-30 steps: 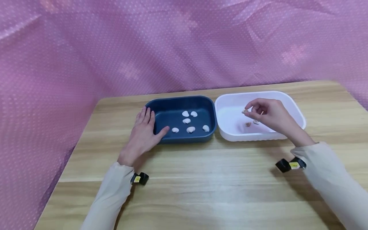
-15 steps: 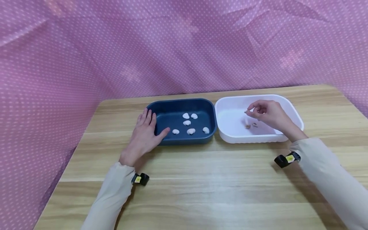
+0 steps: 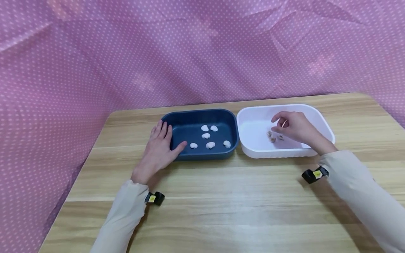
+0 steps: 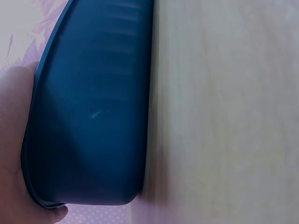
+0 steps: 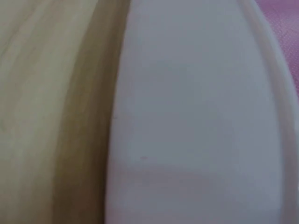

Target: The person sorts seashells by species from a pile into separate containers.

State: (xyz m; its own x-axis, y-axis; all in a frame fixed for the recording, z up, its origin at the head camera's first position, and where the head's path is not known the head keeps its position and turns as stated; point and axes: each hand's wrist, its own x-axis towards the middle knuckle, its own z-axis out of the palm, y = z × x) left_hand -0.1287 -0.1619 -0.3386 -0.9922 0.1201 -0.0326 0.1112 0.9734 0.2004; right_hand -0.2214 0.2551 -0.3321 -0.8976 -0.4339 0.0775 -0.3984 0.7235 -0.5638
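Observation:
My left hand (image 3: 157,147) rests on the left end of a dark blue tray (image 3: 185,123), its fingers over the rim and its thumb at the front edge. Several white seashells (image 3: 210,145) lie spread on that tray's floor. Over a white tray (image 3: 253,130) hovers my right hand (image 3: 295,127), its thumb and forefinger apart with nothing visible between them. Three small brownish seashells (image 3: 272,140) lie close together below its fingertips. The left wrist view shows the blue tray's outer wall (image 4: 93,121); the right wrist view shows only the white tray's side (image 5: 196,112), without the hand.
Both trays stand side by side near the back of a wooden table (image 3: 234,196), their ends touching or nearly so. A pink dotted cloth (image 3: 202,52) hangs behind the table and along its left side. Each wrist wears a small black camera (image 3: 311,176).
The right hand has let go of a small brownish seashell, which now lies in the white tray beside the other two. Its fingers have spread. The left hand has stayed on the blue tray.

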